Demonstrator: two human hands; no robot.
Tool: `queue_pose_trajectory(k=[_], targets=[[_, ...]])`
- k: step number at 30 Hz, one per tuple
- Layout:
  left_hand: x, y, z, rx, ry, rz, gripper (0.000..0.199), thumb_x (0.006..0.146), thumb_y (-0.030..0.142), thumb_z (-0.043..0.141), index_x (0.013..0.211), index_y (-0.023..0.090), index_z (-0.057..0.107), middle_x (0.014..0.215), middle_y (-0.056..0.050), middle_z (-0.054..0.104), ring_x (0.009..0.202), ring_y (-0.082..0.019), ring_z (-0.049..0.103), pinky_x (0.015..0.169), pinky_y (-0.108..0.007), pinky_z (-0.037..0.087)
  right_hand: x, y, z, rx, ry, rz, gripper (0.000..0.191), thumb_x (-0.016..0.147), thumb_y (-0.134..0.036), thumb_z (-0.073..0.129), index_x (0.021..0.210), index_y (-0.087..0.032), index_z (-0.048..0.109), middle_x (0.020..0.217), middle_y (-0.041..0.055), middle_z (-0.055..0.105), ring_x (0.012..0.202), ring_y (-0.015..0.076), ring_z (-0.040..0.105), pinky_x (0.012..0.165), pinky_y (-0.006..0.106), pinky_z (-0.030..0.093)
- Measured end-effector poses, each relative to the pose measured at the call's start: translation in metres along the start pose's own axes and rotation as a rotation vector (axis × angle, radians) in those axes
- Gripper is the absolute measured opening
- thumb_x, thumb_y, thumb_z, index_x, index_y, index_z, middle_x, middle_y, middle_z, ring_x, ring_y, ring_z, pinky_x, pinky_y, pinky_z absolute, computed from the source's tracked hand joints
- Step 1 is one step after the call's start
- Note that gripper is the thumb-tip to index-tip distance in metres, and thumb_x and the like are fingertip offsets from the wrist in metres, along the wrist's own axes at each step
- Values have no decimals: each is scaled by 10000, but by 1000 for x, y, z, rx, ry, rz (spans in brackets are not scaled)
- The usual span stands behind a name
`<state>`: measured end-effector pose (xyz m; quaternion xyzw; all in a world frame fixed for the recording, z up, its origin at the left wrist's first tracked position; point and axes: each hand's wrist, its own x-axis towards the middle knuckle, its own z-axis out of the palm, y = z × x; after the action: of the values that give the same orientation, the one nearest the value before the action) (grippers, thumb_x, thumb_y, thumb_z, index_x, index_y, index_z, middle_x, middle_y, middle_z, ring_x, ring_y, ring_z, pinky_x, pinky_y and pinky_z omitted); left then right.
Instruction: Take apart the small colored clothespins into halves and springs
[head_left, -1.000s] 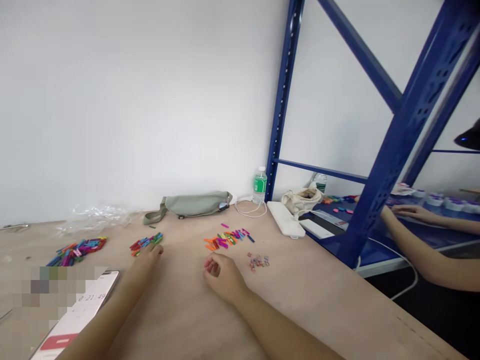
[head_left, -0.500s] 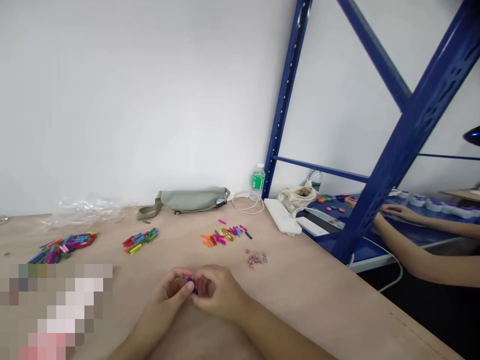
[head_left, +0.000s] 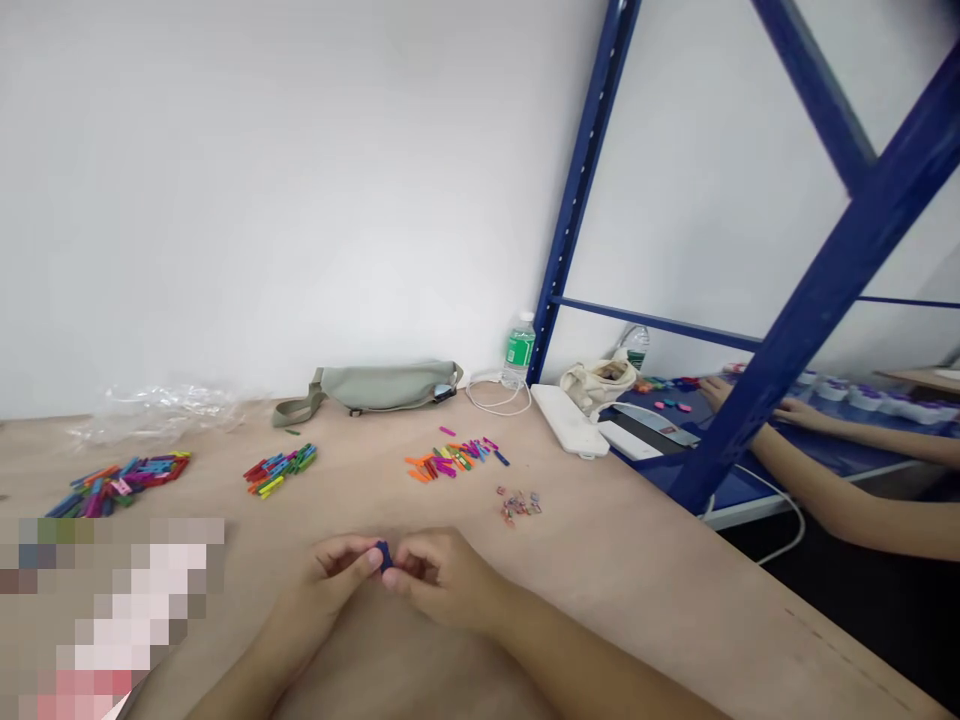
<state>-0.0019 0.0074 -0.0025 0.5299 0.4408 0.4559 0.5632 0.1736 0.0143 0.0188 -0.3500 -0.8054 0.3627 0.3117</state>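
Near the front edge of the plywood workbench (head_left: 600,590), the person's 2 hands work close together, the left hand (head_left: 330,578) and right hand (head_left: 442,577) angled inward, forearms running back toward the body. Both are closed in a fine pinch, fingertips meeting on a small dark blue piece (head_left: 385,556) held just above the bench; the fingers hide most of its shape.

Only that piece is in hand. Beyond the hands, 3 separate heaps of multicoloured sticks lie untouched: a left heap (head_left: 116,485), a middle heap (head_left: 279,471) and a right heap (head_left: 456,458). A small cluster of tiny coloured bits (head_left: 519,506) sits apart from them.

Along the wall are an olive crossbody bag (head_left: 371,388) and a green-labelled water bottle (head_left: 519,350). Off to the right — past a blue steel shelf upright (head_left: 825,330) — a co-worker's hand (head_left: 799,412) rests on a blue surface.
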Motion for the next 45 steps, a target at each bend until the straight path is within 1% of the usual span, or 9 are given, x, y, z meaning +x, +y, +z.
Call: queue_pose_trajectory(k=[9, 12, 18, 21, 25, 28, 32, 38, 45], targets=[[-8, 7, 6, -152, -123, -3, 186, 693, 336, 583, 704, 176, 678, 610, -21, 646, 651, -173, 558, 670, -277, 414, -4, -5, 6, 179, -127, 133, 309, 797, -398, 438, 645, -150, 542, 513, -20, 543, 449, 82, 509, 442, 165, 386], [-3, 2, 5, -298, -125, -75, 195, 673, 345, 605, 648, 163, 670, 587, -20, 629, 609, -152, 543, 639, -267, 418, -4, -7, 3, 44, -139, 24, 317, 810, -380, 423, 603, -163, 525, 534, -16, 557, 479, 90, 521, 494, 181, 403], [6, -11, -3, -397, 35, -139, 163, 607, 297, 677, 689, 156, 667, 654, -5, 620, 599, -109, 515, 626, -226, 417, -4, -11, 1, -345, -127, -174, 255, 790, -290, 448, 570, -175, 507, 542, -20, 538, 515, 92, 473, 540, 190, 360], [6, -11, -2, -404, 41, -112, 169, 620, 297, 669, 731, 169, 667, 670, 3, 616, 595, -96, 506, 607, -209, 412, -4, -8, -6, -494, -12, -80, 185, 724, -215, 487, 544, -174, 473, 510, -19, 502, 480, 89, 429, 478, 193, 304], [5, -7, 0, -422, 31, -133, 173, 636, 295, 657, 757, 171, 663, 712, -6, 627, 626, -102, 530, 623, -217, 418, -6, 4, -29, -717, 131, 212, 258, 620, -166, 526, 424, -162, 358, 423, -18, 407, 391, 71, 314, 418, 219, 179], [5, -6, -2, -429, 26, -148, 195, 634, 305, 656, 761, 158, 663, 731, -30, 638, 636, -120, 546, 634, -238, 425, -7, 14, -47, -796, 208, 368, 279, 594, -174, 547, 404, -165, 344, 426, -8, 400, 399, 80, 315, 431, 228, 160], [5, -7, -3, -457, 5, -140, 191, 652, 300, 644, 776, 156, 662, 742, -37, 638, 651, -125, 548, 644, -244, 429, 3, 26, -63, -704, 295, 377, 202, 669, -229, 530, 487, -178, 460, 499, 10, 483, 472, 119, 417, 455, 225, 212], [4, -8, -2, -472, -14, -120, 173, 655, 289, 644, 776, 167, 660, 736, -21, 639, 654, -114, 553, 669, -246, 429, 20, 27, -64, -550, 416, 302, 246, 817, -327, 384, 855, -175, 573, 739, 61, 596, 652, 169, 522, 554, 252, 337], [3, -4, 0, -430, -67, -107, 198, 640, 301, 650, 776, 158, 646, 741, -35, 633, 682, -143, 562, 687, -278, 435, 8, 3, -12, -156, 180, 106, 190, 732, -320, 532, 815, -161, 592, 648, 7, 585, 556, 105, 507, 509, 196, 388]])
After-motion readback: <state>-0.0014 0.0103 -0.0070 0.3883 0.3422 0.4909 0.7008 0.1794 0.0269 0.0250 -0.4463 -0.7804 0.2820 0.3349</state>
